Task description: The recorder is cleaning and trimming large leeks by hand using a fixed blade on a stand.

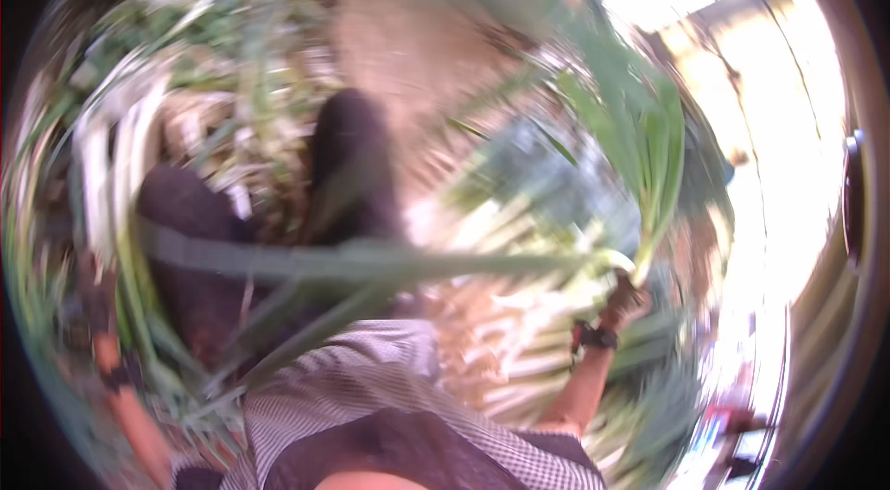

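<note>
At the right, my right hand (629,299) is closed around the pale lower part of a large green onion (660,152). Some of its long green leaves rise upward, while one long leaf stretches left across my lap. A dark band circles the right wrist. My left hand (98,293) is low at the far left, beside a bundle of green onions (120,147) with white stalks. Motion blur smears its fingers, so whether it grips any stalk is unclear.
My dark-clad knees (348,142) are bent in front of me. Heaped green onions (222,36) cover the ground at the upper left, and another pile (519,184) spreads at the right. Brown ground (399,26) runs between them. Bright light fills the far right.
</note>
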{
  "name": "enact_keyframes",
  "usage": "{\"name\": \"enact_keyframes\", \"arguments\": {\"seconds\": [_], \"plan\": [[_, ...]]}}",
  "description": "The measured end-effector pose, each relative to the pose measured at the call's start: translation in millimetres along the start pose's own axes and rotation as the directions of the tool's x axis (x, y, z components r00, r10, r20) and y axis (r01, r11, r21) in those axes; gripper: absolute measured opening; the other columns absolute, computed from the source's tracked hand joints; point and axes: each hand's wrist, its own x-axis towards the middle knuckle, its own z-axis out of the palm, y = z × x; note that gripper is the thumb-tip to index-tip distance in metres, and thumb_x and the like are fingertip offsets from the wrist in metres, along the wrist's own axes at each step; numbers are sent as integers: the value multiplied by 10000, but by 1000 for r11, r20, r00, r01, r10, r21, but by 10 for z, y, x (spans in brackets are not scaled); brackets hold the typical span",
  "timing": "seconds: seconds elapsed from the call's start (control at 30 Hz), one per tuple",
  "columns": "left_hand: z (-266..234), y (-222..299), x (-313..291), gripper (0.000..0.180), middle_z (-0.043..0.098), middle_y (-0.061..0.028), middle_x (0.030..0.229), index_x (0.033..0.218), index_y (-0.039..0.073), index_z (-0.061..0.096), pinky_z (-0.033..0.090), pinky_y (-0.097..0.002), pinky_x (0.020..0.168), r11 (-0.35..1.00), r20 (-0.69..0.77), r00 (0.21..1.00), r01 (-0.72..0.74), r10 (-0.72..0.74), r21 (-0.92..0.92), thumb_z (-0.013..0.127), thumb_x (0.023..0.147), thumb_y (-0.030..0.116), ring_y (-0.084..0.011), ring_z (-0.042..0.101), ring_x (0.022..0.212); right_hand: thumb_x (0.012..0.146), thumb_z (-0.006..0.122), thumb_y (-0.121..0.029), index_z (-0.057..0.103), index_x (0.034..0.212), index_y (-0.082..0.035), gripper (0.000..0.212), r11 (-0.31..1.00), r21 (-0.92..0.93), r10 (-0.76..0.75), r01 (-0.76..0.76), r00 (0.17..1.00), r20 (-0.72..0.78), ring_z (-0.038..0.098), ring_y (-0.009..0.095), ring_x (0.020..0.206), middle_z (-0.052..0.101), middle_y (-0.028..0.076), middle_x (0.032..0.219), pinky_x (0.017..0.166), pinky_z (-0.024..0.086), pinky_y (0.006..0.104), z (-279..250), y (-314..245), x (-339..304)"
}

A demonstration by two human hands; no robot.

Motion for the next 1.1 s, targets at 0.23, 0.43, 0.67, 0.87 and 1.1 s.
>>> {"name": "enact_keyframes", "arguments": {"seconds": [0.23, 0.43, 0.67, 0.87, 1.1], "plan": [[566, -405, 54, 649, 496, -255, 1292, 1343, -51, 393, 354, -376, 1064, 924, 148, 986, -124, 74, 363, 645, 762, 92, -354, 472, 1225, 840, 650, -180, 667, 914, -22, 175, 535, -668, 766, -516, 630, 126, 551, 156, 621, 624, 50, 750, 577, 455, 319, -722, 1478, -1938], [598, -1045, 499, 733, 459, -314, 1319, 1366, -101, 342, 338, -386, 1074, 801, 262, 964, -194, 49, 567, 569, 721, 162, -411, 437, 1247, 847, 639, -204, 650, 907, 9, 222, 470, -12, 775, -883, 406, 485, 590, 213, 658, 629, 96, 749, 622, 487, 334, 64, 1339, -2469], [619, -994, 420, 735, 462, -345, 1285, 1386, -113, 272, 366, -429, 1042, 618, 249, 963, -258, 102, 743, 538, 762, 170, -455, 460, 1194, 753, 742, -249, 648, 933, 124, 424, 565, -286, 821, -774, 563, 96, 659, 327, 835, 672, 247, 904, 727, 499, 380, 53, 699, -1955], [434, -794, 111, 741, 432, -343, 1320, 1361, -128, 309, 356, -422, 1055, 691, 280, 952, -121, -122, 713, 569, 766, 228, -448, 437, 1227, 777, 679, -416, 668, 984, 68, 526, 578, -616, 749, -535, 647, 142, 639, 356, 981, 654, 245, 1061, 817, 479, 441, 69, 870, -1344], [406, 651, -137, 808, 392, -378, 1338, 1354, -158, 299, 323, -429, 1088, 738, 180, 951, 69, -252, 671, 603, 700, 206, -449, 402, 1275, 796, 709, -394, 671, 1064, 28, 501, 749, -523, 584, -407, 779, 231, 645, 305, 864, 687, 176, 1055, 752, 495, 440, 93, 1184, -1485]]}}
